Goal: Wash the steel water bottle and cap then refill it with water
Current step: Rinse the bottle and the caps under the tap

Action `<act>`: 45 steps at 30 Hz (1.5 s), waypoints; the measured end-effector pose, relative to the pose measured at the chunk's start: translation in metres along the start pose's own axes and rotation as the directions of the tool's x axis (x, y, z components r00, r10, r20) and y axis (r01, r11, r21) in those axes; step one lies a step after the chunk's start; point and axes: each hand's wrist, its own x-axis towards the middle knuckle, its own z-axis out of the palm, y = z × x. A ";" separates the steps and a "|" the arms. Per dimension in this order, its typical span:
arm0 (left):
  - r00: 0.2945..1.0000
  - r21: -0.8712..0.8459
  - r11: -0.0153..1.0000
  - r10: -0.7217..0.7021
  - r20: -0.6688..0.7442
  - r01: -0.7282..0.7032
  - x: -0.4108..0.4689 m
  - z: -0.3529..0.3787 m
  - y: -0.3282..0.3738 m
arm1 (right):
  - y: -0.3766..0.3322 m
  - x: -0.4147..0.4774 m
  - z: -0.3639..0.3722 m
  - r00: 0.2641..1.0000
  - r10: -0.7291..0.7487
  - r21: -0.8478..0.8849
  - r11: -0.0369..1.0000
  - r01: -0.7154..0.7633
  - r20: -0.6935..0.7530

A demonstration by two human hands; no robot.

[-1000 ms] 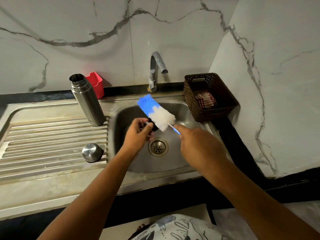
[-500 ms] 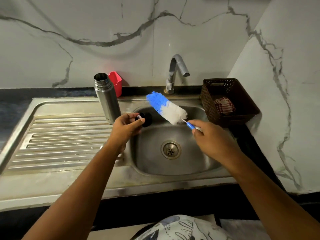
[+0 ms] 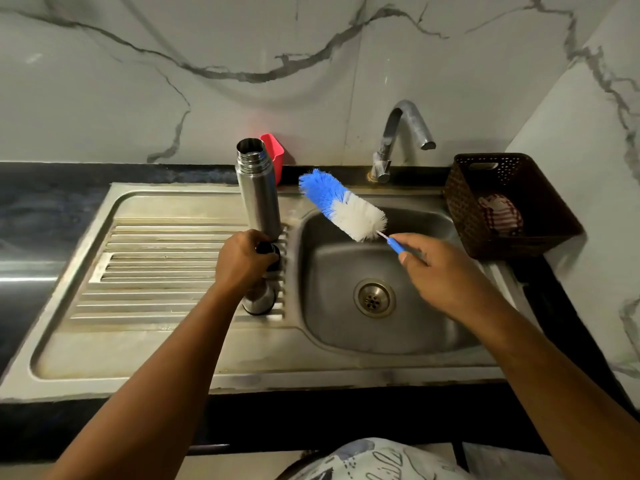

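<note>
The open steel bottle (image 3: 258,188) stands upright on the draining board (image 3: 156,258), at its right edge beside the basin. My left hand (image 3: 242,261) grips a small black stopper (image 3: 268,251) low over the board, just in front of the bottle's base. Under my left wrist lies the steel cap (image 3: 259,301), partly hidden. My right hand (image 3: 440,268) holds the blue handle of a bottle brush (image 3: 341,206) over the sink basin (image 3: 391,334); its blue and white bristles point up to the left, close to the bottle.
A curved tap (image 3: 398,140) rises behind the basin. A red holder (image 3: 273,155) stands behind the bottle against the marble wall. A brown perforated basket (image 3: 505,206) with a red-striped cloth sits at the basin's right. The drain (image 3: 374,297) is open.
My left hand has carried the black stopper leftward from over the basin and lowered it onto the draining board beside the bottle. The brush has stayed over the sink. The camera has shifted left.
</note>
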 end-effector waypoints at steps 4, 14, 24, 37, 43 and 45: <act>1.000 0.117 0.993 0.005 0.029 -0.009 0.003 -0.002 -0.001 | -0.004 0.010 -0.004 1.000 -0.002 0.034 0.999 0.003 -0.009; 0.990 0.016 0.999 0.046 -0.131 -0.044 -0.006 -0.011 0.013 | -0.060 0.054 -0.050 0.989 -0.144 -0.047 0.989 0.143 -0.017; 0.997 -0.383 0.924 -0.013 -0.078 -0.018 -0.013 0.005 0.066 | -0.132 0.152 -0.092 0.947 -0.292 -0.557 0.768 0.315 0.133; 0.964 -0.514 0.851 -0.214 -0.155 0.106 -0.020 0.007 0.067 | -0.221 0.242 -0.063 0.793 -0.515 -0.869 0.166 0.465 0.326; 0.928 -0.515 0.839 -0.315 -0.200 0.174 -0.018 -0.006 0.056 | -0.252 0.260 -0.064 0.765 -0.533 -0.891 0.043 0.451 0.362; 0.918 -0.528 0.830 -0.333 -0.214 0.178 -0.014 -0.009 0.054 | -0.256 0.262 -0.064 0.763 -0.529 -0.895 0.014 0.446 0.372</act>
